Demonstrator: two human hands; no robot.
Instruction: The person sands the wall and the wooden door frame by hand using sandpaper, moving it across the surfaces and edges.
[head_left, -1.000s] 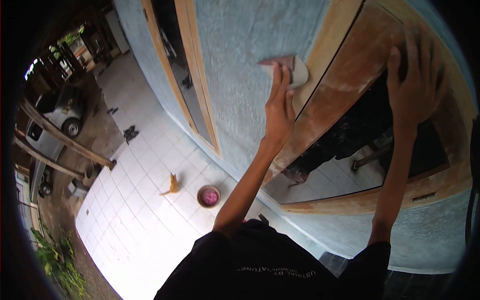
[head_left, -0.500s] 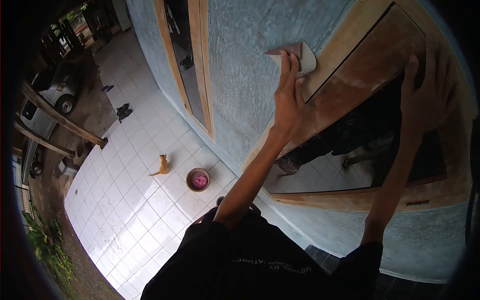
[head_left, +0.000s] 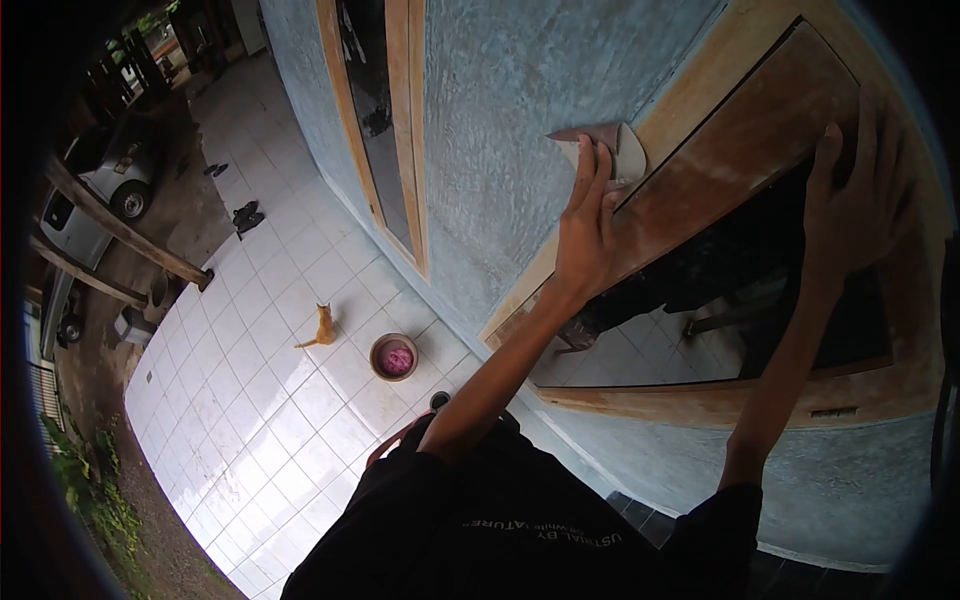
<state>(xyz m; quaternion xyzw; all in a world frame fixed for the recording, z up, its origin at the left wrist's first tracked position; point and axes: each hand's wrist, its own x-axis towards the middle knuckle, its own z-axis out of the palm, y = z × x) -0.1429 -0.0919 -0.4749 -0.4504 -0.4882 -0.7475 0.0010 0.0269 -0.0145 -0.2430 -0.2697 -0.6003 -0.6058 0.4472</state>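
Observation:
A folded sheet of sandpaper point(head_left: 627, 160), brown on one face and pale on the other, lies against the light wooden window frame point(head_left: 685, 105). My left hand point(head_left: 587, 240) is closed on it, fingers stretched along the sheet and pressing it to the wood. Part of the sheet curls up over the blue wall point(head_left: 520, 120). Over at the right, my right hand point(head_left: 852, 205) leans on the window's brown wooden sash point(head_left: 735, 120) with its fingers spread. Nothing shows in that hand. Dark glass point(head_left: 740, 290) lies between my two arms.
A round basin point(head_left: 380, 368) with pink contents stands on the white tiled floor point(head_left: 270, 400). An orange cat point(head_left: 325, 326) sits beside it. Dark sandals point(head_left: 247, 216), wooden posts point(head_left: 130, 230) and a parked vehicle point(head_left: 100, 195) are farther left. Another narrow window point(head_left: 375, 110) is in the wall.
My left hand and the sandpaper have shifted slightly down and right along the frame. My right hand stays on the sash. The view has moved a little.

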